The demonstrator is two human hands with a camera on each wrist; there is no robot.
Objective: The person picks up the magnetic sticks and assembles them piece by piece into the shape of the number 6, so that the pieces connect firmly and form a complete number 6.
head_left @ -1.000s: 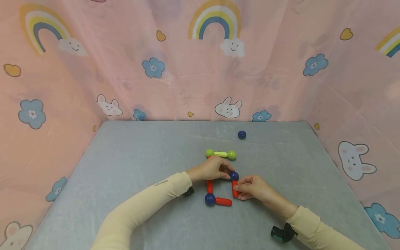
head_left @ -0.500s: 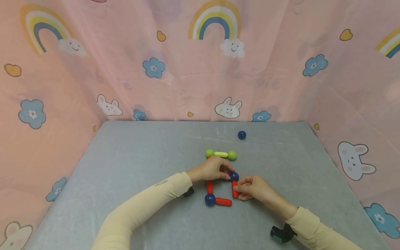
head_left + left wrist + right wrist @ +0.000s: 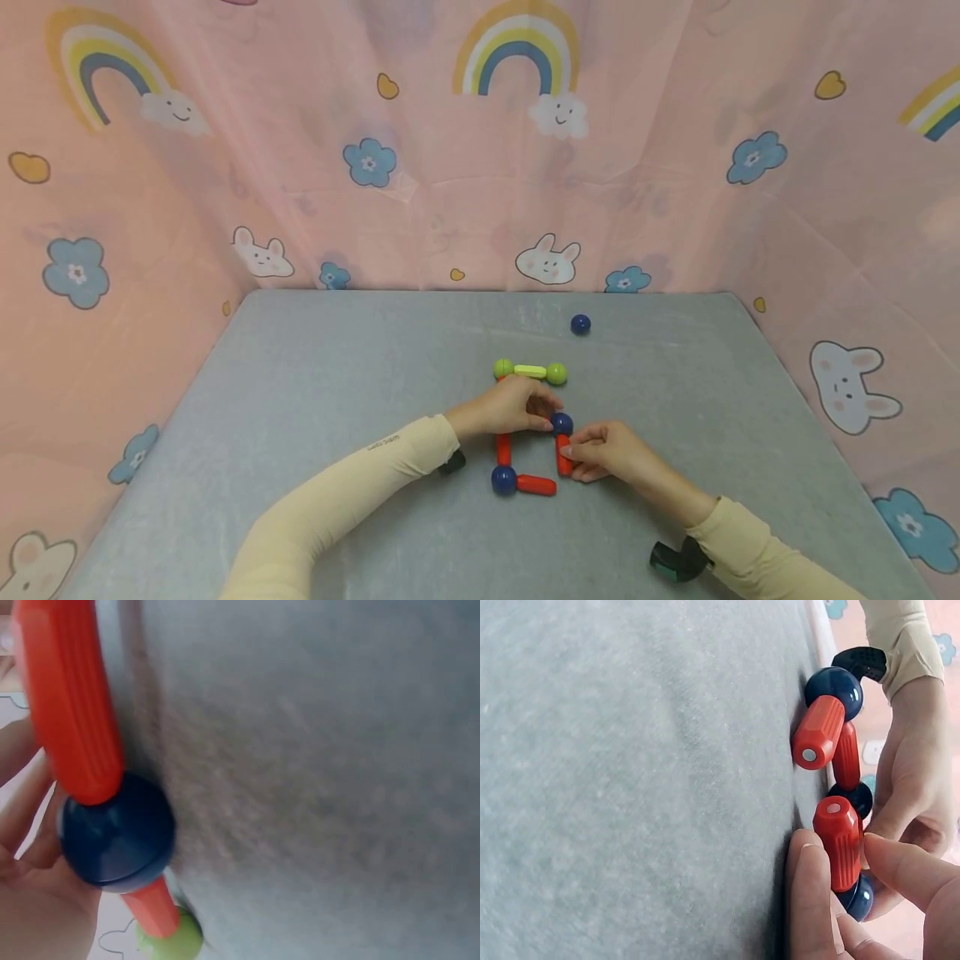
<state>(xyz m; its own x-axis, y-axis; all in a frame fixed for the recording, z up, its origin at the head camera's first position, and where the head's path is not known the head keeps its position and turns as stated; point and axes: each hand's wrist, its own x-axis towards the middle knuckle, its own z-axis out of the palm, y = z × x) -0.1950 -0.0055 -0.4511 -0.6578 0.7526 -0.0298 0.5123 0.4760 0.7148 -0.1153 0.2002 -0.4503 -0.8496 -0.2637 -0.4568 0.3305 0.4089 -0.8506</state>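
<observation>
In the head view, my left hand pinches a glossy blue ball with thumb and fingertips. A ribbed red rod joins that ball and points toward the near edge; my right hand pinches it between thumb and fingers. The right wrist view shows this rod's free end with a metal disc. Another red rod extends from the lower-left blue ball, its tip apart from the held rod. A red rod runs up from that ball under my left hand, which hides the middle joint.
At the structure's far end, a lime rod links two lime balls. A loose blue ball lies farther back on the grey table. A pink printed curtain surrounds the table's back and sides.
</observation>
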